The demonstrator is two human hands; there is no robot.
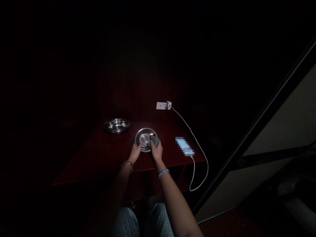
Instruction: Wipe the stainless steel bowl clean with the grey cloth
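Note:
A round, shiny metal plate (144, 138) with a raised rim is held tilted above the dark red table. My left hand (134, 152) grips its lower left edge, thumb over the rim. At the lower right edge, my right hand (156, 151) is closed on a grey cloth (154, 141), which is pressed against the plate's inner side. The fingers under the plate are hidden. More metal plates (117, 125), seemingly stacked, rest on the table to the left.
The dark red table (98, 161) has its front edge close to my knees. Right of my hands lies a phone (184, 146) with a white cable (206, 158) running to a charger (168, 105) in the wall socket (161, 105). A slanted dark frame (237, 148) stands at the right.

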